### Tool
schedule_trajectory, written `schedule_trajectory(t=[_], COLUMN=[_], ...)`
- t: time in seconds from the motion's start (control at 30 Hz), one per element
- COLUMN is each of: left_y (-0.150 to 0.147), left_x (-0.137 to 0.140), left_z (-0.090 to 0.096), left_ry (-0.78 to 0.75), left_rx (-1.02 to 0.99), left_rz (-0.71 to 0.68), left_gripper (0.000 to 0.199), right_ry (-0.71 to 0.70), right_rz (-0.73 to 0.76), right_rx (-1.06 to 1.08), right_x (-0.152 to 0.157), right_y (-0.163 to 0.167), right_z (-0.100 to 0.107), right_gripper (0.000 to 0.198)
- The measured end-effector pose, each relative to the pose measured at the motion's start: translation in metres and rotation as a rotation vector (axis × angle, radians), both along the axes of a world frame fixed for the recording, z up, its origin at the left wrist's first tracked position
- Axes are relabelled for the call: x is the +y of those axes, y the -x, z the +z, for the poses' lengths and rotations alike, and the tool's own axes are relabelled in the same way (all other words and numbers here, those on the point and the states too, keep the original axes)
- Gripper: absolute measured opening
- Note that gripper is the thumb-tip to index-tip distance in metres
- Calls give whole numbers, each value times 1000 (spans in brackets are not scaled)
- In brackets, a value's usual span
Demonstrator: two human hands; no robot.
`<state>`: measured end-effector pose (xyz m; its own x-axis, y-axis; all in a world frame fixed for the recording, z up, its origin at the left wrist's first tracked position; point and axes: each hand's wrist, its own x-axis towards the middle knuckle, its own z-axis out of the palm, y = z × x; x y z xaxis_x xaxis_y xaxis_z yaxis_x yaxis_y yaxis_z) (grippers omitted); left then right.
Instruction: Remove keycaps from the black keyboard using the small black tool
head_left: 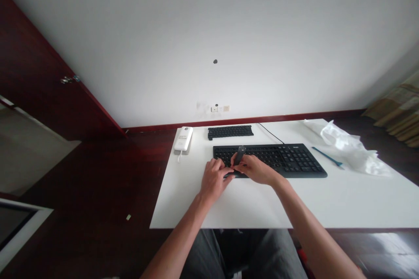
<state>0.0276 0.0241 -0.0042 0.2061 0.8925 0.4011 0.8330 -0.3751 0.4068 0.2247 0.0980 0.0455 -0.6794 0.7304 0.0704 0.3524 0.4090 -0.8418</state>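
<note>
A black full-size keyboard [299, 157] lies on the white table in front of me. My left hand [215, 175] is at its front left part, fingers bent over the keys and thumb along the front edge. In my right hand [257, 168] is a dark flat-handled tool [240, 154], held upright between thumb and fingers. Its lower end points down at the left-hand keys, close to my left fingertips; my fingers hide the tip. Behind the keyboard lies a separate black key panel [231, 131].
On the white table [183, 207], a white power bank [183, 138] with a short cable lies at the back left. A blue slim tool [327, 156] and a crumpled white plastic bag [348, 146] lie to the right. The keyboard's cord [271, 133] runs off the back edge toward the wall.
</note>
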Motion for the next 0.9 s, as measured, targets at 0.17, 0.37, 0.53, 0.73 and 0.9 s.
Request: schedule_trajectory(t=[0.17, 0.37, 0.53, 0.73, 0.9], left_y=[0, -1, -3, -3, -2], left_x=[1, 4, 6, 7, 1], left_z=[-2, -6, -7, -8, 1], left_ry=[-23, -44, -60, -55, -29], left_rx=[21, 37, 37, 0, -163], left_rz=[-12, -3, 2, 5, -9], left_gripper=[15, 11, 10, 8, 5], right_ry=[-12, 138, 262, 165, -114], right_rz=[43, 7, 15, -265, -502], right_rx=[-2, 142, 278, 362, -13], right_x=[2, 4, 3, 4, 13], right_y=[-4, -15, -18, -19, -69], right_z=[-1, -24, -34, -33, -15], right_gripper=[14, 20, 29, 38, 43])
